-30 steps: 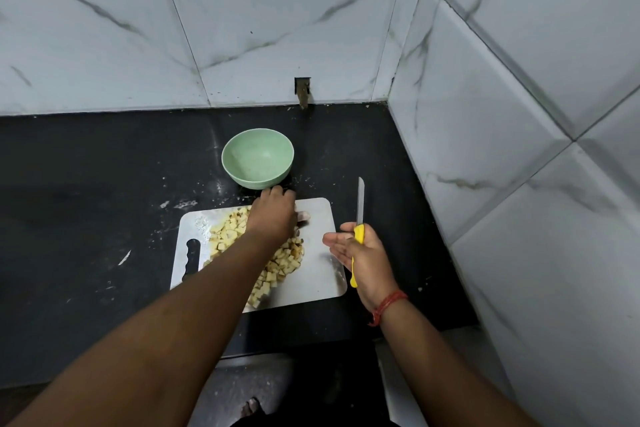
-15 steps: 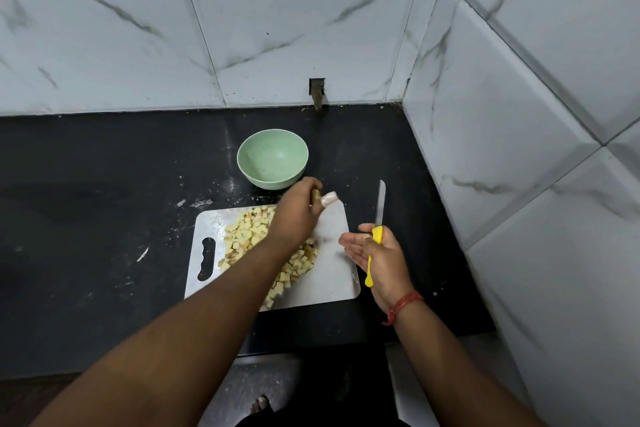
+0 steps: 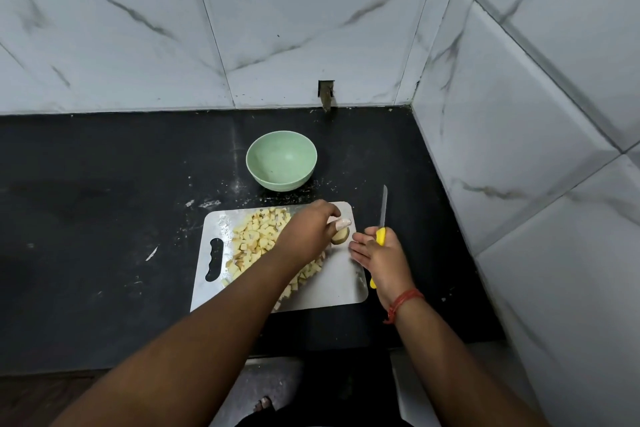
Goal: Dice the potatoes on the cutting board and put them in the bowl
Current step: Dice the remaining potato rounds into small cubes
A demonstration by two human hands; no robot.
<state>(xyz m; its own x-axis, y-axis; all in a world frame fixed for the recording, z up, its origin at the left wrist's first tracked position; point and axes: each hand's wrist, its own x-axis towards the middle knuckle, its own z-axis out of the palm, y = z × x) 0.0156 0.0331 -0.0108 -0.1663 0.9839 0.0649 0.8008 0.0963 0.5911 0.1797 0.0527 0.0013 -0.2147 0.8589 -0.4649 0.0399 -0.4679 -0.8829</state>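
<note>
A small uncut potato piece (image 3: 340, 235) is pinched in the fingers (image 3: 341, 222) of the left hand (image 3: 306, 236) at the far right part of the cutting board (image 3: 341, 282), just beside the heap of diced potato (image 3: 258, 243) that is spread over the board's middle and left. The knife (image 3: 382, 218) is kept in the right hand (image 3: 379, 255): its yellow handle is held against the palm, seemingly by the thumb, while the other fingers are stretched out toward the piece, and the blade is pointed away toward the far wall, past the right edge of the board. The green bowl (image 3: 281, 160) is seen on the black table (image 3: 104, 218) just beyond the far edge of the board, and nothing can be made out in it, so the transfer is judged not yet begun. Several risks are judged from here. The knife is only loosely secured, so it could slip or turn in the palm if the hand is moved quickly. The piece is small and rounded, so it could roll under the blade, and the pinching fingers would be brought very close to the edge. The dice lie close to the near edge of the board under the left forearm (image 3: 207, 340), so some could be swept off onto the table.
</note>
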